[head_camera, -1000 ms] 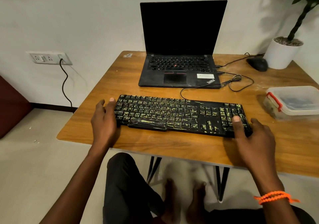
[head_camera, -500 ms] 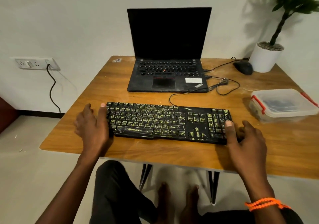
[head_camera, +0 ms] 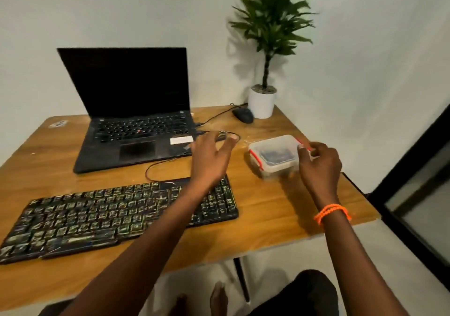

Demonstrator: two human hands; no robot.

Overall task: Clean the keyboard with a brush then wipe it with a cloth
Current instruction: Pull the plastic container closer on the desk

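A black keyboard (head_camera: 97, 216) with yellow-green key markings lies near the front edge of the wooden table (head_camera: 267, 213). To its right stands a clear plastic box (head_camera: 275, 156) with red clips and a lid on; something dark lies inside. My left hand (head_camera: 210, 160) hovers over the keyboard's right end, fingers spread, just left of the box and apart from it. My right hand (head_camera: 319, 161), with an orange band on the wrist, is at the box's right side, fingertips at its red clip. No brush or cloth is visible.
An open black laptop (head_camera: 136, 130) stands behind the keyboard, cables (head_camera: 170, 162) running from its right side. A black mouse (head_camera: 243, 115) and a white potted plant (head_camera: 262, 101) sit at the back right corner. The table's right edge lies just beyond the box.
Both hands left the ends of the keyboard and moved up and right to the plastic box. My view swung to the right, so the keyboard now sits at lower left.
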